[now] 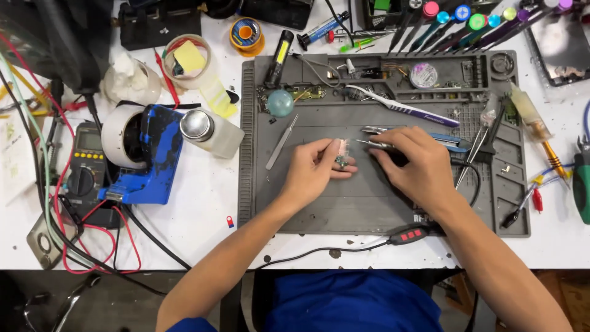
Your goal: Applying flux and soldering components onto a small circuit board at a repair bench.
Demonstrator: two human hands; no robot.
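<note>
left hand (316, 167) pinches a small part (341, 161) at its fingertips, over the grey mat (319, 209) on the worktop. right hand (413, 166) closed round a tool (369, 144), tip just right of the part. part too small to id; tool mostly hidden by fingers.

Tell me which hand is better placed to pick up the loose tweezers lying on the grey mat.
Left. The left hand lies just beside the loose tweezers, though it pinches a small part. The right hand is farther away and grips a thin metal tool.
</note>
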